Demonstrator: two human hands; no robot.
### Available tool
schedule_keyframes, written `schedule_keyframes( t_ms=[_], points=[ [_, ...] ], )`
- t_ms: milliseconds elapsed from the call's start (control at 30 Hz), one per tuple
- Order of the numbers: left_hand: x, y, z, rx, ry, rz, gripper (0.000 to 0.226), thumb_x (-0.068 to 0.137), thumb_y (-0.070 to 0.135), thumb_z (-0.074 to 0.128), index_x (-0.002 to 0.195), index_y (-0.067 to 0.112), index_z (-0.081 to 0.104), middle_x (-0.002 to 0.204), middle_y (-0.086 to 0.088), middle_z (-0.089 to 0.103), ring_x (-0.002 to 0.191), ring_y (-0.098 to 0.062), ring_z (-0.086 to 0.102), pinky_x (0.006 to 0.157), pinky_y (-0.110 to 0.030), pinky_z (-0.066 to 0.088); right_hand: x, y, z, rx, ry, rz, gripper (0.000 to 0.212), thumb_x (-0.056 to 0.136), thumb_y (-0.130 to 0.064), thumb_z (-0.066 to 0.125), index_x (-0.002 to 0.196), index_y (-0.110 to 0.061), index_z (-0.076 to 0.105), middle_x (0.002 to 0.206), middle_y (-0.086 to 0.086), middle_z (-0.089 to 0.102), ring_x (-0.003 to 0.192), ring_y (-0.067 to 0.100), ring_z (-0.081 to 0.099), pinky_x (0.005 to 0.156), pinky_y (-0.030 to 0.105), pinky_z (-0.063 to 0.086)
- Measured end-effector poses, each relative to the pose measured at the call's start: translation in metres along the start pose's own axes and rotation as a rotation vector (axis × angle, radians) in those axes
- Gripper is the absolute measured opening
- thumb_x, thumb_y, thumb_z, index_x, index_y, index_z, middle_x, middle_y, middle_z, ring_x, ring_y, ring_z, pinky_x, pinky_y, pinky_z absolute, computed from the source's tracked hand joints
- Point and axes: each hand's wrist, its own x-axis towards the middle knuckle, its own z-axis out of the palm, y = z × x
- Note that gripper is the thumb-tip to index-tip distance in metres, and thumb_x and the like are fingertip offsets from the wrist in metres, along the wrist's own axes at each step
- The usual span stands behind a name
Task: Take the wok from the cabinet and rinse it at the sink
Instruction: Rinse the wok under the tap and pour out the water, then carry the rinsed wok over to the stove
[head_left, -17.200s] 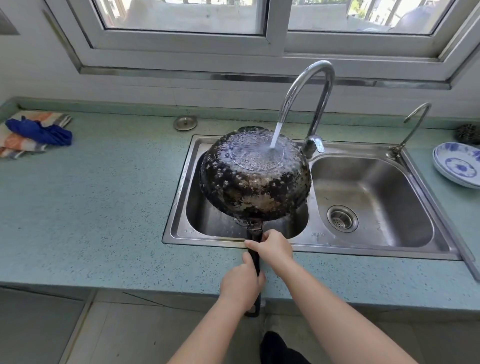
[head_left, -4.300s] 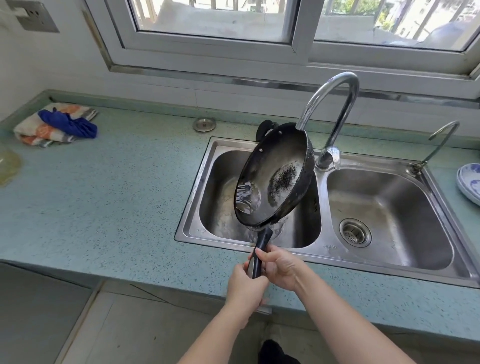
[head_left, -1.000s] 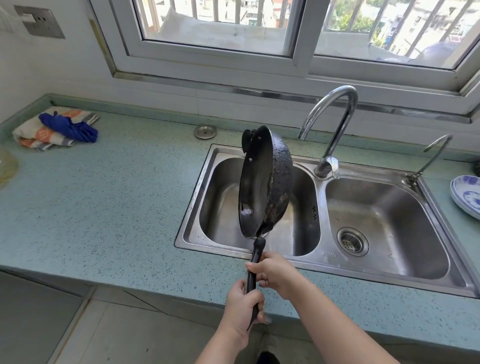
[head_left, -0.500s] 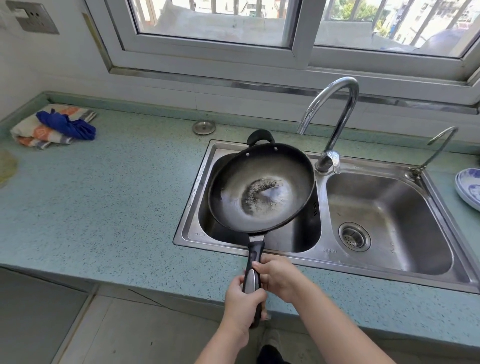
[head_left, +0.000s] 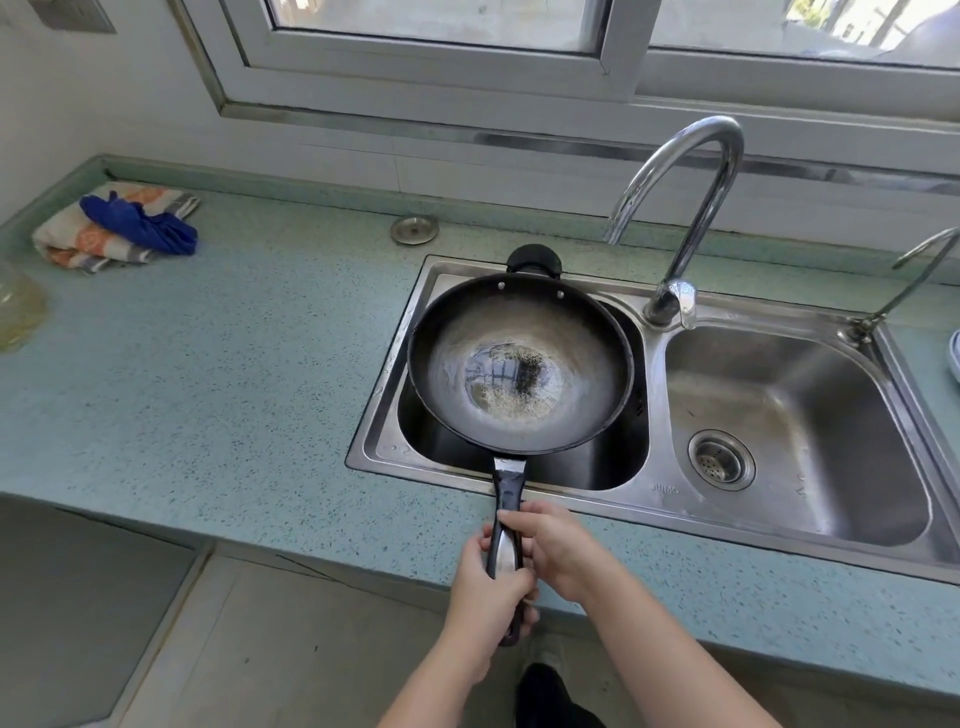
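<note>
Both hands, left hand (head_left: 488, 592) and right hand (head_left: 553, 556), have fingers wrapped around the handle of the round black steel wok (head_left: 519, 364); a wet grip may slip, dropping it into the stainless sink (head_left: 644, 488).

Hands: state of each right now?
Left hand: closed on the wok handle, lower grip.
Right hand: closed on the same handle, nearer the wok.

Two bare forearms with no sleeves, watch or rings, left hand (head_left: 485, 587) nearer, right hand (head_left: 558, 548) just beyond it, short plain fingernails, dark clothing or shoe (head_left: 550, 696) at the near edge
</note>
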Motion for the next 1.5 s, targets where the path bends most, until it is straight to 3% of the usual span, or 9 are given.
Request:
schedule_keyframes(
  t_ms=[133, 200, 267, 500, 633, 967, 1133, 1300, 1500],
  points=[
    [-0.006, 0.006, 0.001, 0.134, 0.055, 0.046, 0.071, 0.084, 0.006, 0.061, 0.143, 0.028, 0.028, 0.107, 0.004, 0.059, 0.033, -0.006, 0.055, 0.040, -0.022, 0.048, 0.006, 0.002, 0.000, -0.038, 0.009, -0.016, 0.005, 0.089, -0.004, 0.056, 0.092, -0.005, 0.054, 0.078, 0.014, 0.066, 0.072, 0.026, 0.066, 0.067, 0.036, 0.054],
    [-0.010, 0.011, 0.002, 0.169, 0.065, 0.084, 0.074, 0.084, 0.007, 0.061, 0.144, 0.032, 0.027, 0.116, 0.006, 0.051, 0.036, -0.002, 0.058, 0.040, -0.015, 0.046, 0.008, -0.001, 0.002, -0.012, -0.009, -0.023, 0.003, 0.089, -0.004, 0.056, 0.090, -0.006, 0.055, 0.072, 0.011, 0.064, 0.065, 0.022, 0.065, 0.065, 0.036, 0.052],
    [-0.015, 0.017, 0.003, 0.211, 0.059, 0.119, 0.072, 0.083, 0.010, 0.062, 0.142, 0.035, 0.030, 0.109, 0.008, 0.056, 0.038, 0.002, 0.059, 0.040, -0.009, 0.043, 0.009, -0.004, 0.006, 0.003, -0.001, -0.026, 0.005, 0.088, -0.005, 0.057, 0.090, -0.004, 0.053, 0.069, 0.010, 0.060, 0.061, 0.021, 0.062, 0.060, 0.034, 0.051],
    [-0.029, 0.041, 0.001, 0.218, 0.040, 0.149, 0.066, 0.078, 0.006, 0.061, 0.125, 0.048, 0.041, 0.091, 0.007, 0.066, 0.035, -0.012, 0.053, 0.038, -0.019, 0.040, 0.013, -0.011, 0.020, -0.294, 0.176, -0.157, 0.023, 0.081, -0.023, 0.063, 0.085, -0.008, 0.047, 0.073, 0.009, 0.052, 0.067, 0.024, 0.056, 0.059, 0.030, 0.044],
    [-0.036, 0.052, -0.004, 0.191, 0.056, 0.180, 0.069, 0.076, 0.002, 0.056, 0.133, 0.038, 0.043, 0.088, 0.008, 0.066, 0.037, -0.014, 0.052, 0.037, -0.016, 0.037, 0.005, -0.021, 0.028, -0.334, 0.195, -0.240, 0.025, 0.082, -0.025, 0.062, 0.075, -0.009, 0.045, 0.068, 0.007, 0.048, 0.063, 0.022, 0.052, 0.055, 0.027, 0.039],
    [-0.055, 0.053, -0.004, 0.102, 0.143, 0.201, 0.059, 0.076, 0.003, 0.058, 0.124, 0.035, 0.047, 0.092, 0.004, 0.063, 0.036, -0.014, 0.051, 0.034, -0.016, 0.034, -0.010, -0.025, 0.038, -0.315, 0.078, -0.279, 0.023, 0.085, -0.019, 0.059, 0.074, -0.008, 0.041, 0.066, 0.011, 0.045, 0.059, 0.023, 0.049, 0.054, 0.029, 0.039],
    [-0.076, 0.049, -0.016, 0.051, 0.228, 0.254, 0.058, 0.076, -0.001, 0.060, 0.119, 0.035, 0.043, 0.088, -0.006, 0.059, 0.031, -0.011, 0.049, 0.033, -0.015, 0.034, -0.029, -0.022, 0.061, -0.389, 0.021, -0.362, 0.024, 0.070, -0.024, 0.060, 0.076, -0.007, 0.045, 0.071, 0.016, 0.051, 0.063, 0.026, 0.053, 0.058, 0.036, 0.044],
    [-0.113, 0.038, -0.042, 0.020, 0.325, 0.305, 0.052, 0.069, 0.010, 0.068, 0.115, 0.027, 0.048, 0.097, -0.003, 0.064, 0.032, -0.012, 0.050, 0.034, -0.017, 0.035, -0.059, -0.011, 0.094, -0.505, -0.067, -0.499, 0.023, 0.078, -0.011, 0.058, 0.068, -0.011, 0.038, 0.058, 0.006, 0.038, 0.058, 0.019, 0.041, 0.047, 0.023, 0.031],
    [-0.167, 0.018, -0.084, 0.018, 0.447, 0.348, 0.029, 0.076, 0.010, 0.067, 0.099, 0.018, 0.052, 0.056, 0.003, 0.058, 0.029, -0.009, 0.048, 0.033, -0.013, 0.031, -0.102, 0.017, 0.147, -0.589, -0.197, -0.594, 0.018, 0.074, -0.011, 0.057, 0.065, -0.012, 0.041, 0.061, 0.010, 0.041, 0.058, 0.021, 0.042, 0.054, 0.034, 0.034]
  ],
)
